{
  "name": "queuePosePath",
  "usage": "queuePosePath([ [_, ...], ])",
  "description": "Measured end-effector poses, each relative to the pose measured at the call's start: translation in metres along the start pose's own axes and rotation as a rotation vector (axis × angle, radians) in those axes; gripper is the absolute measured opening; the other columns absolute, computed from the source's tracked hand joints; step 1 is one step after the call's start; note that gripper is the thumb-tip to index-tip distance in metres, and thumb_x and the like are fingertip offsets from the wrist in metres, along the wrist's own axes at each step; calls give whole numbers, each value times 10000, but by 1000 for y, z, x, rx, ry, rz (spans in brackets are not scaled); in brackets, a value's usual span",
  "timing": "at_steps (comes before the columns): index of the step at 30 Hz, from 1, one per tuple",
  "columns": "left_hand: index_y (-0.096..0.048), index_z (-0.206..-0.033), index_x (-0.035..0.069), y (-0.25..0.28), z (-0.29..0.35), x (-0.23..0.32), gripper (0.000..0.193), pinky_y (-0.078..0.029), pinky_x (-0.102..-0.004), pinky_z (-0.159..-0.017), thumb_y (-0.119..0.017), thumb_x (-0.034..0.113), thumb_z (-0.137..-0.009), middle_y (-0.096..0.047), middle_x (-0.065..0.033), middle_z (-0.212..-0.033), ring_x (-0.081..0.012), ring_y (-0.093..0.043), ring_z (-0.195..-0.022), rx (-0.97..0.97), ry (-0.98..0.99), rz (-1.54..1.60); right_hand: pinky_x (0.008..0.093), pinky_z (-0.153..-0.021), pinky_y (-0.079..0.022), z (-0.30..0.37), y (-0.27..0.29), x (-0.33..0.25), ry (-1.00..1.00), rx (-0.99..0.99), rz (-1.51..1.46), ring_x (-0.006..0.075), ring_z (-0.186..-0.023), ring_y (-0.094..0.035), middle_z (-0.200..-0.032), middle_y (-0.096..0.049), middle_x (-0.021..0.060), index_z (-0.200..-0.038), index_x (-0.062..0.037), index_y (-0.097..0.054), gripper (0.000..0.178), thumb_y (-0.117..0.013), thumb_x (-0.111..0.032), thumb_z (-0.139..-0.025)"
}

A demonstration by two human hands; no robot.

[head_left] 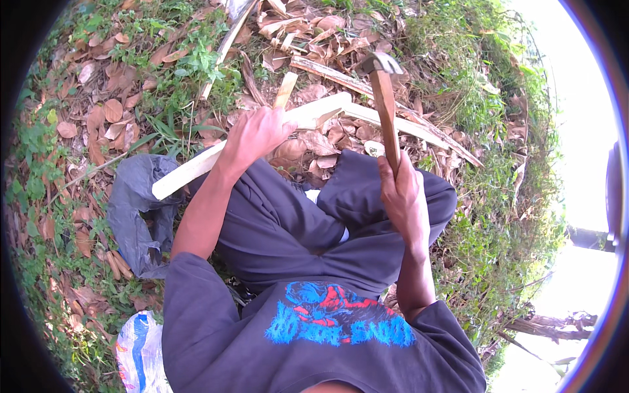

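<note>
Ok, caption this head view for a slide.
Amid leaf litter, the right hand holds a hammer while the left hand grips a pale wooden strip.

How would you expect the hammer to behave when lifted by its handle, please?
The hammer would likely feel head-heavy, since its metal head tops a slim wooden handle. It should probably stay stiff, as the handle looks straight.

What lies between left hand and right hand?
Dry leaves, then dark trousers, between left hand and right hand, in the head view.

Both hands [254,136] [401,188] curled, well apart
</note>
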State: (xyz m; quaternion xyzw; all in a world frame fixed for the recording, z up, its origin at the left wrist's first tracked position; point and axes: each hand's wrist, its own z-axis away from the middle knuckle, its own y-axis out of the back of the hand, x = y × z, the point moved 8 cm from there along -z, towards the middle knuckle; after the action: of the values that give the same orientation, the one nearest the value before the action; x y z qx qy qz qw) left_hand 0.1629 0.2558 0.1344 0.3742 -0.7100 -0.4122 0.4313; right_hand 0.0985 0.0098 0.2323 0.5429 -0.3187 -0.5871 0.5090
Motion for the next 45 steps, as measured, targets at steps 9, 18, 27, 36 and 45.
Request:
queuePosePath([
  [9,-663,-968,53,3,9,4,368,-557,-454,-584,-669,421,-959,-633,-167,-718,-347,-668,-625,202,-124,-86,549,-573,-417,4,35,-15,-73,165,-301,518,-662,-557,-706,-588,271,-1032,-2,-527,239,-564,-237,-1060],
  [18,-684,-1019,76,-7,8,4,366,-550,-415,-604,-684,434,-947,-575,-124,-726,-305,-643,-642,132,-92,-87,551,-615,-418,12,46,-3,-270,160,-344,511,-707,-591,-715,-600,279,-979,4,-526,293,-552,-275,-1065],
  [27,-687,-1051,79,-11,4,-7,343,-552,-422,-665,-717,399,-932,-591,-106,-829,-295,-638,-707,107,-43,-80,562,-579,-426,32,-2,13,-114,3,-223,518,-660,-562,-694,-565,276,-913,-9,-486,294,-599,-248,-1042],
  [36,-684,-1025,60,-8,0,-3,386,-566,-464,-682,-668,440,-957,-653,-181,-803,-364,-685,-741,26,-5,-28,458,-564,-427,-1,40,-2,-201,173,-370,393,-552,-526,-665,-572,209,-1003,3,-556,279,-558,-268,-1068],
  [45,-686,-981,98,-5,13,-3,342,-557,-382,-655,-690,437,-945,-578,-77,-790,-251,-654,-712,207,-74,-128,463,-557,-429,9,68,-16,-245,194,-409,403,-561,-560,-638,-560,209,-982,1,-558,293,-565,-280,-1063],
])
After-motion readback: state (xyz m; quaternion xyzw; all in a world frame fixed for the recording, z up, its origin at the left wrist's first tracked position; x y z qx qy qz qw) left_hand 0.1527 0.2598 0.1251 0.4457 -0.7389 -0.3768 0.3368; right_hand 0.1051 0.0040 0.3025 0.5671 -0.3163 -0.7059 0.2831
